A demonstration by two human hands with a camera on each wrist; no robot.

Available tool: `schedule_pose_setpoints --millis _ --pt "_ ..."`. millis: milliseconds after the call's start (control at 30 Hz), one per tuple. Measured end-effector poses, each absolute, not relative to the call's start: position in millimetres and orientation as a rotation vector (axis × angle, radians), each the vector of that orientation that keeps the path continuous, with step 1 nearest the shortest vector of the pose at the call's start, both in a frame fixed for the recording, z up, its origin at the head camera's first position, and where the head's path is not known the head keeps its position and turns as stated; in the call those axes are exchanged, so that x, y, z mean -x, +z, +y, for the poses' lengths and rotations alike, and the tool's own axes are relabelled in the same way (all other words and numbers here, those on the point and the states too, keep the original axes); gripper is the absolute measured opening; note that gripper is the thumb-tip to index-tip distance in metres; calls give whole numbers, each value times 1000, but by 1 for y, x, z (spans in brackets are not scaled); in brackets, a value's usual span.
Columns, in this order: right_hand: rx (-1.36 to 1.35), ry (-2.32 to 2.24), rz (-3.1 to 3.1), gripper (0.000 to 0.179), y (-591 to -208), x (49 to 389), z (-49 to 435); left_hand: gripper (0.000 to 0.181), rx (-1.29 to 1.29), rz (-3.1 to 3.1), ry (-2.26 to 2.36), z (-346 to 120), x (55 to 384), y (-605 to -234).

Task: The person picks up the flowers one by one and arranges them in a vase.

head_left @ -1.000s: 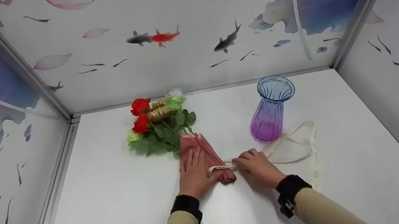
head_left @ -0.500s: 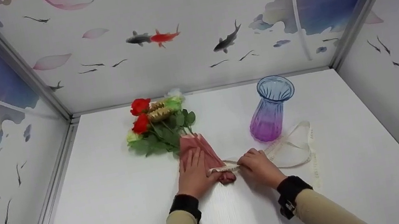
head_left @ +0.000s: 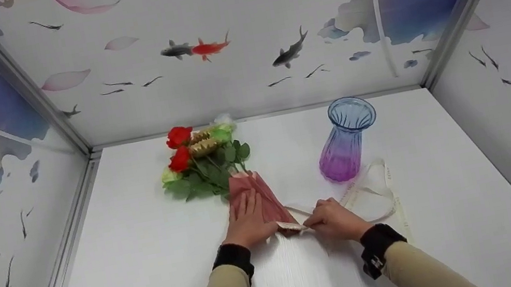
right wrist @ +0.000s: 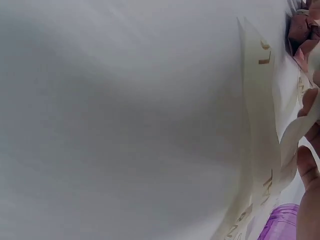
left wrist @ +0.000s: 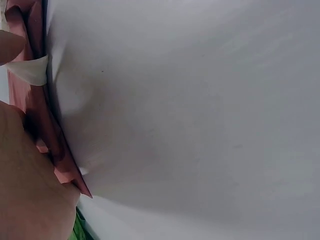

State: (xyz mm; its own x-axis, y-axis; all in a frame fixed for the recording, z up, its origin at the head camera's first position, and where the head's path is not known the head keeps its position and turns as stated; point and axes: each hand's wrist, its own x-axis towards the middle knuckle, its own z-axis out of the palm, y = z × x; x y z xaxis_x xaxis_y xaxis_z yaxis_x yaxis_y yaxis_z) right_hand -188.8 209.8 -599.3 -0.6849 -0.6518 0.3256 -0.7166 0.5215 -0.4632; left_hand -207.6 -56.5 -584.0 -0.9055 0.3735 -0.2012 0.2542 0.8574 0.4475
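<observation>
Bouquet (head_left: 213,172) lies on the bench (head_left: 151,267), its paper (head_left: 268,199) pressed beneath the flat left hand (head_left: 249,224), likely for steadiness, while the right hand (head_left: 334,220), its grip partly hidden, seemingly pinches the ribbon (right wrist: 262,110) taut.

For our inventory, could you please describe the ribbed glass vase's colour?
The ribbed glass vase is blue above, purple below, clearest in the head view.

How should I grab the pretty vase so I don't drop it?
Take the vase by its narrow neck, probably from the right: the flared top may stop slipping, the bouquet lies left, and ribbon loops in front of its base.
</observation>
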Motion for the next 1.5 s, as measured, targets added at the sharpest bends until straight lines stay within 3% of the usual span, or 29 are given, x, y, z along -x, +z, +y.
schedule_pose_setpoints --millis 233,467,700,1500 --pt "-1329 767 -2698 20 -599 187 213 74 -436 2700 640 -58 210 -579" --pt "-1296 614 -2802 19 -597 185 217 80 -480 2710 577 -60 213 -586" --pt "-1159 530 -2678 11 -600 184 225 75 -470 2717 566 -59 210 -583" --pt "-726 755 -2531 20 -605 188 238 82 -517 2771 542 -61 210 -589"
